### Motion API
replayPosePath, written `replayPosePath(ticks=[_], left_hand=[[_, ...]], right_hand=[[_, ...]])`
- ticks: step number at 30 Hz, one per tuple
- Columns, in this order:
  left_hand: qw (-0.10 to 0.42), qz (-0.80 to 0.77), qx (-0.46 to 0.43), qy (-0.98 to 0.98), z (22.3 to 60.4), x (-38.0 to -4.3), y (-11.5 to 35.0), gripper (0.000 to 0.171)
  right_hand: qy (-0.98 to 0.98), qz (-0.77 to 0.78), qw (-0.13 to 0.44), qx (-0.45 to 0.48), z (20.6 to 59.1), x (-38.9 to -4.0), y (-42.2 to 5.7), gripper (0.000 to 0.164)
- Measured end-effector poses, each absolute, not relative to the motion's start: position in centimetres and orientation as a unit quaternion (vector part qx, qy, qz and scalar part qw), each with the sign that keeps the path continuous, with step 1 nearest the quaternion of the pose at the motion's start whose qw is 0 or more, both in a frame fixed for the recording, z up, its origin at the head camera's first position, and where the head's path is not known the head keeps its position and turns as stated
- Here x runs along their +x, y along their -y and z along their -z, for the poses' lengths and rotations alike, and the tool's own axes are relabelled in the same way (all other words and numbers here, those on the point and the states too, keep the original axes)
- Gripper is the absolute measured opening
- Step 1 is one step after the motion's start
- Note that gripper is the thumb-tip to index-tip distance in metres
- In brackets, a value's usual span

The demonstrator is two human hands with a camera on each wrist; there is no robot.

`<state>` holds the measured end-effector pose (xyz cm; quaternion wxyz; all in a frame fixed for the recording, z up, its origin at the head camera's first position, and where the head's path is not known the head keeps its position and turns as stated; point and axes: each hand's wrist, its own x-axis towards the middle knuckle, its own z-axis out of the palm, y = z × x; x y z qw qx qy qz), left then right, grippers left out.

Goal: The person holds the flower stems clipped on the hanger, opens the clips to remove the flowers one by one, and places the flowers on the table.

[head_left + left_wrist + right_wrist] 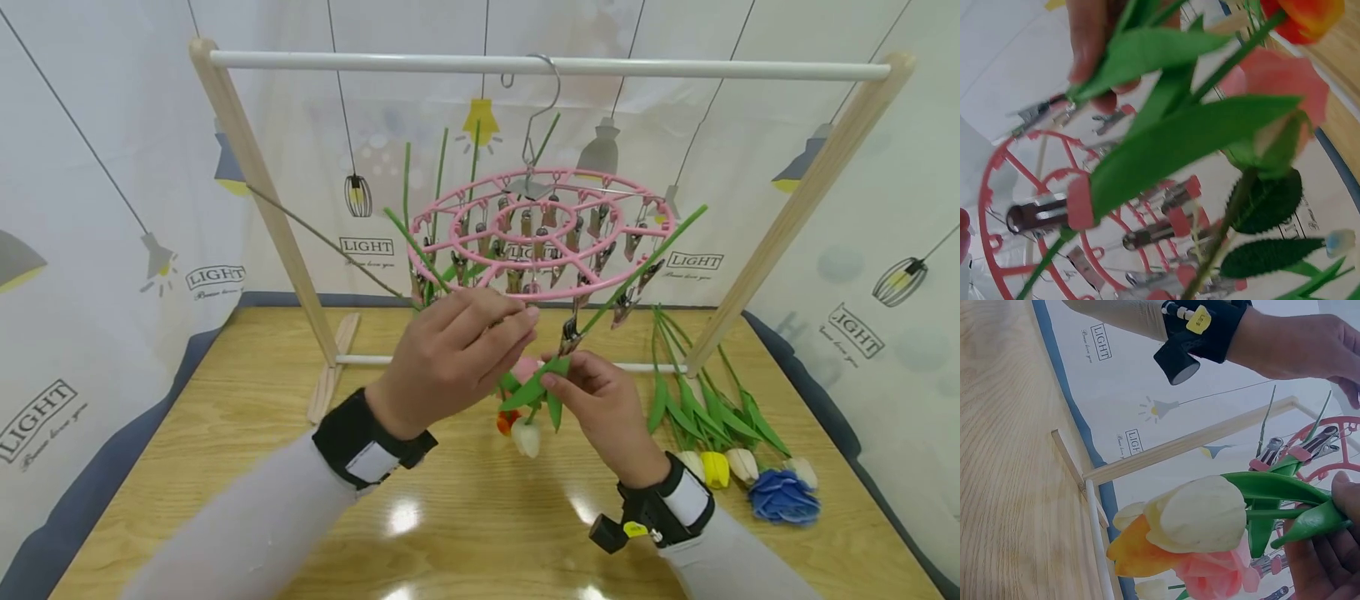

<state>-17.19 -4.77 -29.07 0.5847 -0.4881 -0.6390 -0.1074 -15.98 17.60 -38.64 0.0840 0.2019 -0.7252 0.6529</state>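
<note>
My right hand (611, 408) pinches a white tulip (527, 437) by its green leaves, thumb in front. Just above those fingers, a metal clip (570, 337) hangs from the pink round clip hanger (540, 293), and the tulip's stem slants up to the right past it. The white bloom (1200, 512) points downward, overlapping an orange tulip (1132, 547) and a pink rose (1213, 575) in the right wrist view. My left hand (453, 358) is at the hanger's front edge, fingers bent loosely with nothing seen in them.
The hanger hooks over a white bar (375, 62) on a wooden stand (802, 217). More green stems poke up through its left side. On the table at right lie several tulips, including a yellow one (715, 469), and a blue flower (783, 497).
</note>
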Motion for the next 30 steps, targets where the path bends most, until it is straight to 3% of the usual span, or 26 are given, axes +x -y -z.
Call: replayPosePath(ticks=[6,16,25,30], left_hand=[[0.534,0.129,-0.495,0.673,29.9,-15.7,3.1,0.031],[0.355,0.26,-0.385,0.812,30.6,-14.6,0.7,0.055],[0.214,0.473,-0.308,0.797,31.5,-15.2,-0.7,0.037],[0.2,0.525,-0.286,0.777,32.0,-15.6,-1.1,0.033]], right_hand=[[0.739,-0.633,0.103,0.207,38.8,-15.9,-17.6,0.018],[0.71,-0.654,0.112,0.238,39.0,-16.1,-17.6,0.021],[0.739,-0.623,0.128,0.222,39.2,-16.1,-17.5,0.02],[0.739,-0.621,0.131,0.225,39.2,-16.2,-17.5,0.022]])
